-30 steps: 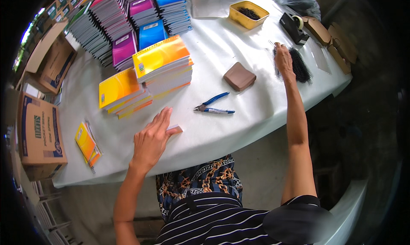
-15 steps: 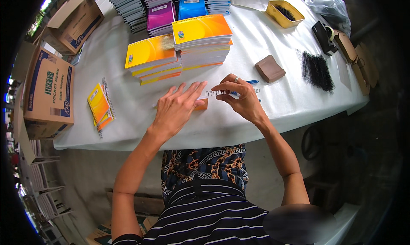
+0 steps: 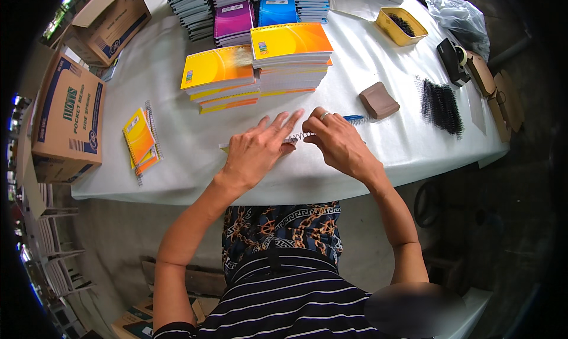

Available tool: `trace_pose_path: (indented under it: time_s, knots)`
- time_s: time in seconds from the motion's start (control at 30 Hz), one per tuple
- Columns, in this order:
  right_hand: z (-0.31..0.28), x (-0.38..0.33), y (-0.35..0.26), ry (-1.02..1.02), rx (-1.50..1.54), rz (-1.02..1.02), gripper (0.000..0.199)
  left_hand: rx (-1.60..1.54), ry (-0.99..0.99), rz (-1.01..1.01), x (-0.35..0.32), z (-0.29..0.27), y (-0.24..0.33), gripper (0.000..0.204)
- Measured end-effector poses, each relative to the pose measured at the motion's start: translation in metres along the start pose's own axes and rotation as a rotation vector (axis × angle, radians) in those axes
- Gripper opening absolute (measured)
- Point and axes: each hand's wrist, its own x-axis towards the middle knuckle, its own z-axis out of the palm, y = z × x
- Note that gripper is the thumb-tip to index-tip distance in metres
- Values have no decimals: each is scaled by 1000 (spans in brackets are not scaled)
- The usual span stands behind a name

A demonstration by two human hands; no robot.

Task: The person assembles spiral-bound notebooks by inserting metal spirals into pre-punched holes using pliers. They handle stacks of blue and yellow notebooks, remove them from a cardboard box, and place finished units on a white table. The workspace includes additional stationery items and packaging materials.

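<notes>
While a wire coil lies along the near part of the worktop, both hands meet on it: the left hand is spread flat, fingers out, pressing down on something thin underneath, probably a small pad, mostly hidden by the palm; the right hand is pinched on the coil's right end, thumb and forefinger closed on the wire, ring visible on one finger. Coil sits just in front of the person, between the two hands, touching both. Judgement: the step looks like threading the coil through the pad's edge holes; to do it well, keep the left palm firm so the sheets stay aligned, roll the coil with small finger twists rather than pushing, and keep it parallel to the edge so it does not skip a hole. Blue-handled pliers lie just behind the right hand. A brown block sits right of them, then a heap of black coils further right. Behind the hands stand two stacks of notebooks with orange and yellow covers, more stacks in purple and blue beyond. One small yellow notebook lies alone to the left. A yellow tray is at far right rear, a tape dispenser near it. Cardboard boxes stand off the left edge.
</notes>
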Motion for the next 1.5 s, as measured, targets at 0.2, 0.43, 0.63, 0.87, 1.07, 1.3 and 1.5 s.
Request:
trace_pose_path:
  time_s: [0.2, 0.43, 0.63, 0.87, 1.07, 1.3, 1.5]
  knots:
    - [-16, -1, 20, -176, 313, -31, 14, -15, -278, -24, -2, -9, -1, 49]
    - [-47, -36, 159, -73, -242, 610, 52, -36, -261, 81, -6, -15, 7, 55]
    - [-66, 1, 86, -290, 670, 87, 53, 63, -71, 18, -31, -18, -15, 71]
    - [-27, 30, 50, -543, 850, -89, 53, 42, -278, -93, -26, -24, -12, 75]
    - [-20, 33, 55, -564, 853, -74, 52, 17, -277, -91, -21, -23, -15, 81]
    - [-11, 38, 49, -551, 888, -45, 51, -40, -246, -96, -20, -21, -17, 83]
    - [-6, 44, 46, -566, 798, -9, 51, 10, -283, -130, -19, -27, -21, 86]
